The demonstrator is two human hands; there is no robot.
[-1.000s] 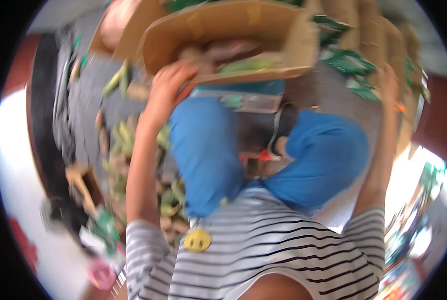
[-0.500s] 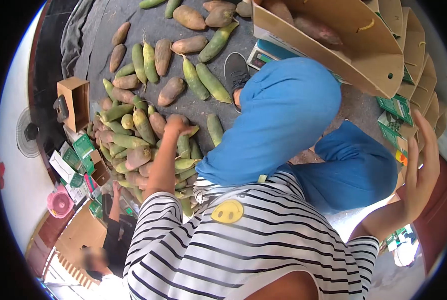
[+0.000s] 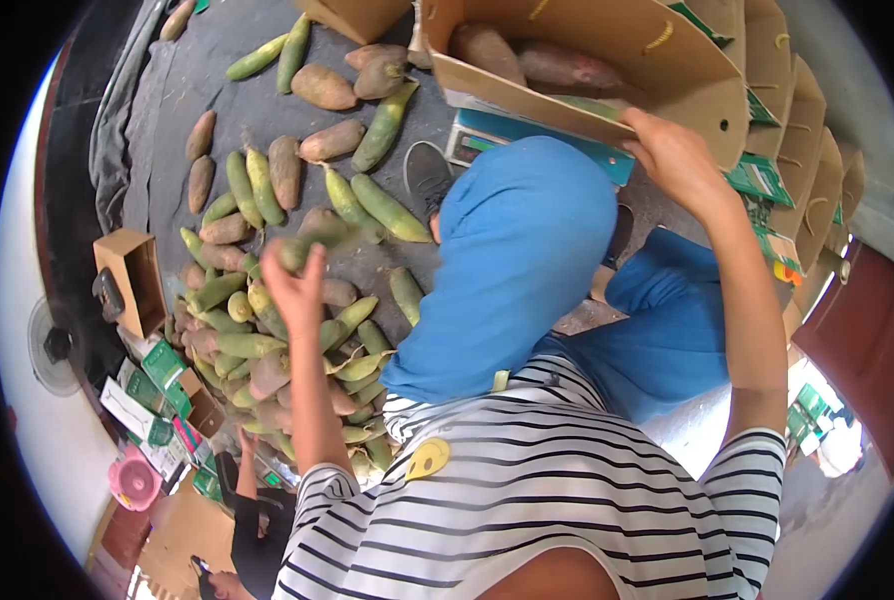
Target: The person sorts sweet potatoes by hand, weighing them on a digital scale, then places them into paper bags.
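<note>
My left hand (image 3: 295,282) is raised over the pile of radishes (image 3: 252,345), closed around a green radish (image 3: 317,243) that is blurred by motion. My right hand (image 3: 672,160) grips the near rim of an open cardboard box (image 3: 587,122), thumb outside and the other fingers partly hidden over the edge. Inside the box lie reddish radishes (image 3: 567,67), and part of a green one (image 3: 589,104) shows close to the rim. Several loose green and reddish radishes (image 3: 392,207) are spread on the dark ground sheet (image 3: 167,110) ahead of my foot.
A row of open cardboard boxes with rope handles (image 3: 802,130) stands at the right. A teal box (image 3: 467,140) sits beneath the packed box. At the left are a small carton (image 3: 132,280), a fan (image 3: 55,345) and a pink basin (image 3: 135,478). Another person's arm (image 3: 247,470) reaches towards the pile.
My left hand has risen from the pile with a green radish. My right hand, earlier raised open at the far right, has come onto the box rim. The whole view has shifted.
</note>
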